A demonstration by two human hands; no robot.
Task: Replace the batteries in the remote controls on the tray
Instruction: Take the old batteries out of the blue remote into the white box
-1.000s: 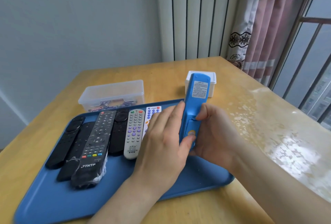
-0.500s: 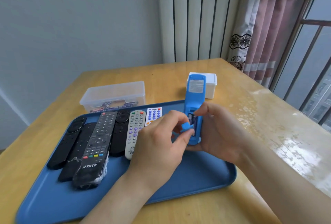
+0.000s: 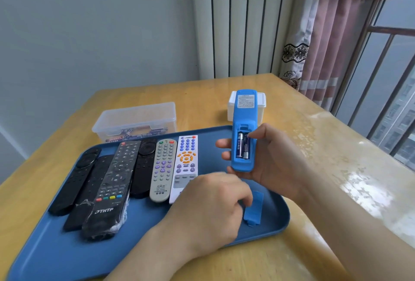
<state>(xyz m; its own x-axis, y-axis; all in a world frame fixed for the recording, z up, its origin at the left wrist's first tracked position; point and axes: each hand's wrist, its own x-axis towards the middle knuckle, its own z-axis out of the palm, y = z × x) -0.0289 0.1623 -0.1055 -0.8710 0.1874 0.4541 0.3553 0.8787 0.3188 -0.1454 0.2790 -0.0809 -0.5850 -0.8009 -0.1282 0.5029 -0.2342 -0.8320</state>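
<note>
My right hand (image 3: pixel 275 159) holds a blue remote (image 3: pixel 244 112) upright over the blue tray (image 3: pixel 56 256), back side toward me. Its battery compartment is open and two dark blue batteries (image 3: pixel 243 146) sit inside. The blue battery cover (image 3: pixel 254 210) lies flat on the tray below the remote. My left hand (image 3: pixel 211 209) hovers low over the tray with loosely curled fingers, its fingertips at the cover's upper left edge and nothing in its grip. Several remotes lie side by side on the tray's left half, among them a wrapped black one (image 3: pixel 112 191), a grey one (image 3: pixel 162 168) and a white one (image 3: pixel 185 164).
A clear lidded box (image 3: pixel 134 121) with batteries inside stands on the wooden table behind the tray. A small white box (image 3: pixel 261 105) stands behind the blue remote. The table's right edge runs along a curtain and a barred window.
My left hand slid the cover off the blue remote, carried it down and laid it on the tray. The batteries now show in the open compartment.
</note>
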